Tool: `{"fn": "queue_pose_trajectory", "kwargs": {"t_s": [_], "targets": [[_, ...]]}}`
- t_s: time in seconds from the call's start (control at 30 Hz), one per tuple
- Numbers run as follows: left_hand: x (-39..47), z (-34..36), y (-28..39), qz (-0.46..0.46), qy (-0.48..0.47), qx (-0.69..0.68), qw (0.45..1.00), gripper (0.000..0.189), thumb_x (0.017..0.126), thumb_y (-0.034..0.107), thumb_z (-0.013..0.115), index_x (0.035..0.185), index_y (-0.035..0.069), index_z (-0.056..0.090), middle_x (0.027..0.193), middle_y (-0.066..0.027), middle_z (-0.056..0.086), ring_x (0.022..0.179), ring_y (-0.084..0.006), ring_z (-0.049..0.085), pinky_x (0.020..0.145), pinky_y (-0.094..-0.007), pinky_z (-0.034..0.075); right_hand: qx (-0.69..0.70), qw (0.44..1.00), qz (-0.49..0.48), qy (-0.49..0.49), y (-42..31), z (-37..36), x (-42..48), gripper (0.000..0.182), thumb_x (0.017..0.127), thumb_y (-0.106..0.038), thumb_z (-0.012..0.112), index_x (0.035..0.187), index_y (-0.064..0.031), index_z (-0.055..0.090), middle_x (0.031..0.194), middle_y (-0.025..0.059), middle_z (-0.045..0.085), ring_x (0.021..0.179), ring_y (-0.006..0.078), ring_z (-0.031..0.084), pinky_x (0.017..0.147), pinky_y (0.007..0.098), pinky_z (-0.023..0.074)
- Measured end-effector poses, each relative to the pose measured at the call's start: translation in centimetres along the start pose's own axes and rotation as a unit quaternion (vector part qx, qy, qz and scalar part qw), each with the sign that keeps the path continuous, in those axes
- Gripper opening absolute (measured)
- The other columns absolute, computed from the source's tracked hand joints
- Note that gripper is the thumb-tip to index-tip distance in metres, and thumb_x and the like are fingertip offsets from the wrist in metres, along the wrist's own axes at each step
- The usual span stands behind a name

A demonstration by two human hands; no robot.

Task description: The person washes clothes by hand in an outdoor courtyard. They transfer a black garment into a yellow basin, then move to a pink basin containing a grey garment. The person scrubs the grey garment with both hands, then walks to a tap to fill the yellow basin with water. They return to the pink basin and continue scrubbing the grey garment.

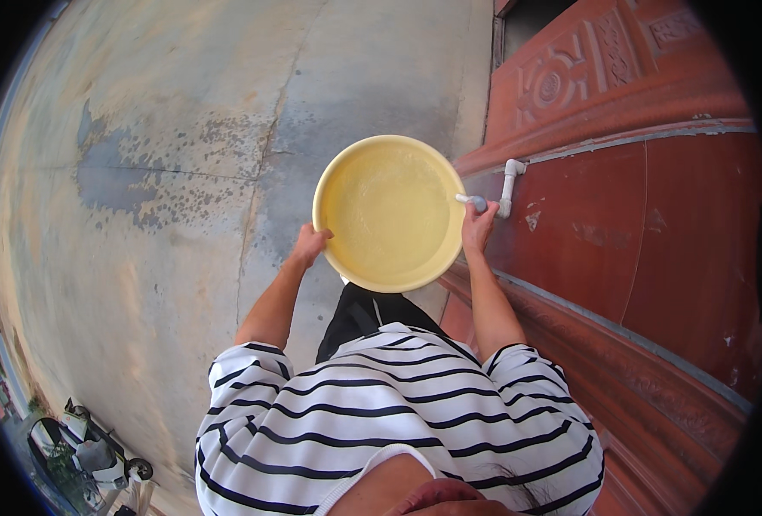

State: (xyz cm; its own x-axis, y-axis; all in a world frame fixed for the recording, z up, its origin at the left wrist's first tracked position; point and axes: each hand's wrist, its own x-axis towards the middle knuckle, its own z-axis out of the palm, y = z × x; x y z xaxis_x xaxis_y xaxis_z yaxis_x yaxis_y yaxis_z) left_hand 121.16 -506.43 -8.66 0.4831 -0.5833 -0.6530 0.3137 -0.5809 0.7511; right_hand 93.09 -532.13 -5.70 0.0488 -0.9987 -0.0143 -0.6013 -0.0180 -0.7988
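Note:
In front of my body is a round yellow plastic basin [390,213], seen from above. My left hand [312,243] grips its left rim, the thumb hooked over the edge. At the right rim, my right hand [480,226] has its fingers on the handle of a tap [478,202]. The tap's white spout reaches over the basin's edge. White plastic pipe [509,187] joins the tap to the wall side. Whether water lies in the basin is hard to tell. Whether my right hand also touches the rim I cannot tell.
A red panelled wall [574,232] with moulded trim stands close on my right. Concrete ground [181,277] stretches ahead and left, with a dark wet patch [116,171] and cracks. A parked scooter [97,451] is at the lower left.

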Motion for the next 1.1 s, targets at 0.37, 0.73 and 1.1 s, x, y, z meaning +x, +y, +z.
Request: {"fn": "queue_pose_trajectory", "kwargs": {"t_s": [0.37, 0.73, 1.1], "targets": [[-1.7, 0.7, -0.3, -0.001, 0.025, -0.015, 1.0, 0.032, 0.074, 0.007, 0.06, 0.101, -0.008, 0.063, 0.084, -0.0137, 0.067, 0.068, -0.0197, 0.061, 0.06, -0.0328, 0.048, -0.059, 0.997, 0.031, 0.046, 0.0, 1.3, 0.2, 0.039, 0.086, -0.029, 0.062, 0.104, -0.0041, 0.039, 0.089, 0.0255, 0.06, 0.087, 0.0436, 0.061, 0.075, 0.0494, 0.0456], [-1.7, 0.8, -3.7, 0.013, 0.018, -0.054, 0.998, 0.032, 0.074, 0.007, 0.06, 0.102, -0.008, 0.063, 0.083, -0.0131, 0.067, 0.071, -0.0204, 0.062, 0.062, -0.033, 0.049, 0.021, 0.999, 0.041, 0.028, 3.6, 0.6, -2.0, 0.051, 0.074, -0.028, 0.072, 0.112, -0.0021, 0.048, 0.1, 0.0181, 0.06, 0.098, 0.0296, 0.06, 0.086, 0.04, 0.0465], [-9.2, 0.0, -11.2, -0.047, 0.074, -0.117, 0.989, 0.035, 0.075, 0.008, 0.062, 0.106, -0.006, 0.062, 0.091, -0.0156, 0.068, 0.078, -0.0227, 0.065, 0.067, -0.034, 0.051, 0.071, 0.955, 0.239, -0.163, 4.5, 2.9, -2.6, 0.044, 0.089, -0.034, 0.052, 0.085, 0.0073, 0.067, 0.081, 0.0126, 0.067, 0.074, 0.021, 0.062, 0.069, 0.0363, 0.0482]]}}
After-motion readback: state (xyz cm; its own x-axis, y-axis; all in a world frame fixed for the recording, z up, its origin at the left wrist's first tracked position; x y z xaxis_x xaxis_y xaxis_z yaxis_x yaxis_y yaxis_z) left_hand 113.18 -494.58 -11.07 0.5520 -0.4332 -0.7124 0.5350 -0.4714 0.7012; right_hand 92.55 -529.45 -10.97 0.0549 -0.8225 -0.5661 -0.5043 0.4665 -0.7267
